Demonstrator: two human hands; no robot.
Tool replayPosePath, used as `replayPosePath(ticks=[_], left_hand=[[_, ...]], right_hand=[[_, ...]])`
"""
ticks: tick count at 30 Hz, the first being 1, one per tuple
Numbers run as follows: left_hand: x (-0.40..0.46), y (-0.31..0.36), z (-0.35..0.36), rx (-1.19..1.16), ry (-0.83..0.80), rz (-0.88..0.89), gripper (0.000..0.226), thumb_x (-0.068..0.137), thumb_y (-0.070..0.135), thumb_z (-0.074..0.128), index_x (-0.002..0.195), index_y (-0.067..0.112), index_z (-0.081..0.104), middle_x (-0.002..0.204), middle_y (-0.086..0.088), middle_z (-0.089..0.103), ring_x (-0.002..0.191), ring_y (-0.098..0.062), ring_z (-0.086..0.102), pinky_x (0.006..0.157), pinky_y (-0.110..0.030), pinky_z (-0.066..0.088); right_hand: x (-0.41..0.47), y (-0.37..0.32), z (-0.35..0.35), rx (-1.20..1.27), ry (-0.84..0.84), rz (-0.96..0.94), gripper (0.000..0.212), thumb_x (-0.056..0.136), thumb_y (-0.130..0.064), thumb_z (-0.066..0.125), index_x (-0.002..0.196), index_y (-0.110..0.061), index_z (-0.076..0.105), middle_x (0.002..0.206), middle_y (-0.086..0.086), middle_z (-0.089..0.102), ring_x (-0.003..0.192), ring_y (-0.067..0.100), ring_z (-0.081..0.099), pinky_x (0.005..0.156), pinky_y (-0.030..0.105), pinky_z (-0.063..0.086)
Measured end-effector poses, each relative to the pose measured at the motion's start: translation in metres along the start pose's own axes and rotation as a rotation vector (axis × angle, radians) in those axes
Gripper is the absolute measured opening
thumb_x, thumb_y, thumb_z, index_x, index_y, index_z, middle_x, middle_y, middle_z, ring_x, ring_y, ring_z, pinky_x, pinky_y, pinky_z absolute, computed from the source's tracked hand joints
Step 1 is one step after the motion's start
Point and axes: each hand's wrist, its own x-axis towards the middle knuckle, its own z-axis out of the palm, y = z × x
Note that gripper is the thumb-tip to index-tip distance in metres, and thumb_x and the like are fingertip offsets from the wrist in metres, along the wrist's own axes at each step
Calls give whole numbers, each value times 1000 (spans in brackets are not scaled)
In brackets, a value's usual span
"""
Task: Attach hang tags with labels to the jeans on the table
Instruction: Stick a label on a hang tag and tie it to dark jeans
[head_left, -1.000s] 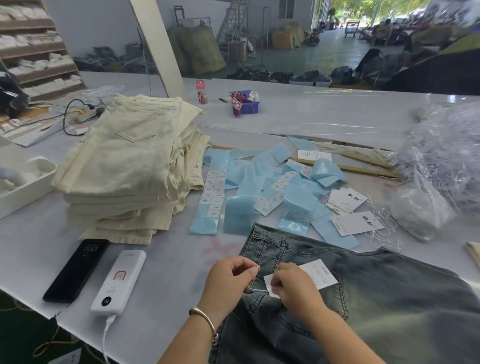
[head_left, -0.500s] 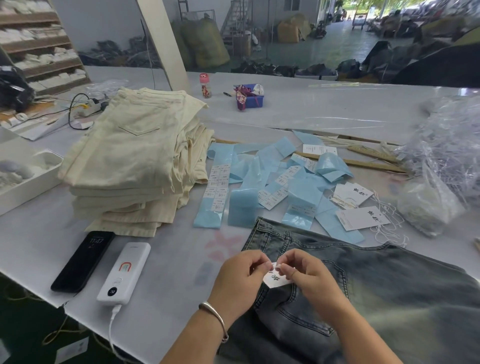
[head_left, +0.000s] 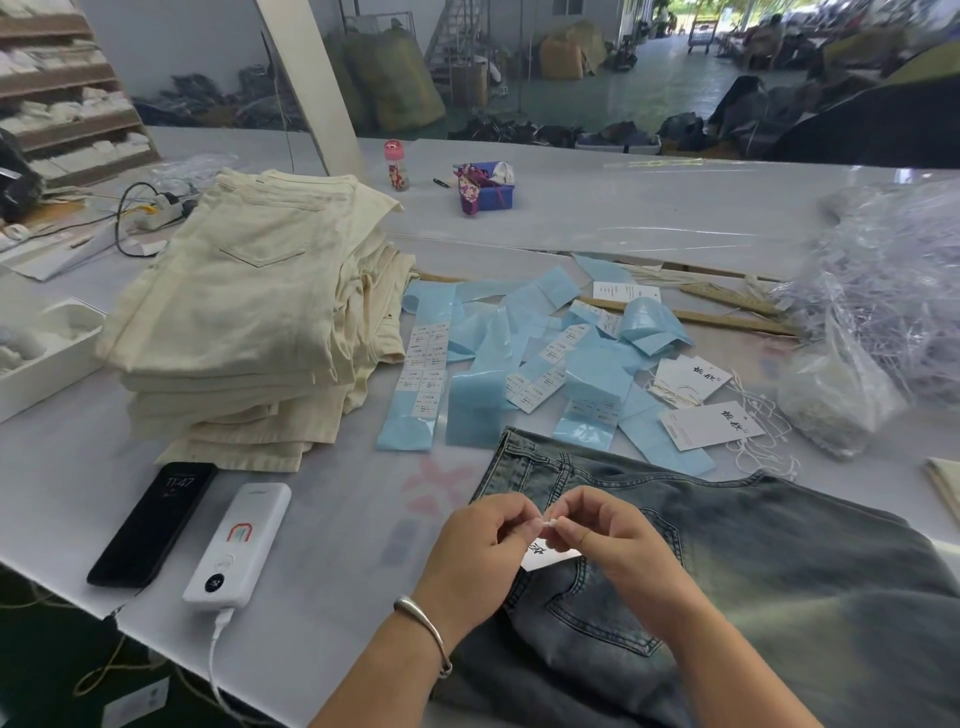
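At the desk's near edge, the left hand (head_left: 480, 540) and right hand (head_left: 605, 535) pinch a small white fastener over the blue jeans (head_left: 753, 597), the hang tag (head_left: 545, 558) dangling beneath. Press the ends together squarely. The white desk (head_left: 332, 530) stands in a cluttered warehouse.

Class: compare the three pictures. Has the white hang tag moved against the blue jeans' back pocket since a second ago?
Yes. The hang tag lay flat and exposed toward the waistband; now it hangs under both hands, nearer the back pocket of the blue jeans, mostly hidden.
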Motion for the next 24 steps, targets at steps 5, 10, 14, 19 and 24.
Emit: replayPosePath(ticks=[5,10,14,19,24], left_hand=[[-4,0,0,15,14,2,16,93,17,61,78,21,67,62,17,55,63,-3,50,60,-14,37],[-5,1,-2,29,15,-3,19,93,16,60,76,23,64,62,22,56,62,1,51,58,-9,34],[-7,1,-2,39,15,-13,16,93,17,60,77,19,66,61,20,56,61,-1,50,57,-11,35],[-7,4,-3,96,27,-10,14,92,19,60,80,20,67,61,15,55,63,-4,51,58,-15,39],[-7,6,-2,279,48,43,13,93,27,58,82,23,63,64,14,52,63,-7,49,56,-15,36]], right_hand=[[0,-4,2,-68,-3,-6,6,90,4,58,92,10,59,76,6,67,75,14,64,75,25,53],[2,-5,4,-150,-15,-16,3,90,6,58,92,6,61,79,8,69,79,18,66,82,30,54],[2,-6,4,-163,-37,-21,3,90,5,59,92,4,61,79,7,69,79,18,66,81,31,55],[1,-6,5,-199,-24,-24,3,90,5,59,91,4,61,77,5,69,78,15,66,79,29,54],[-1,-12,8,-440,31,-47,9,89,-3,63,84,-10,63,71,-5,66,69,0,60,70,18,48]])
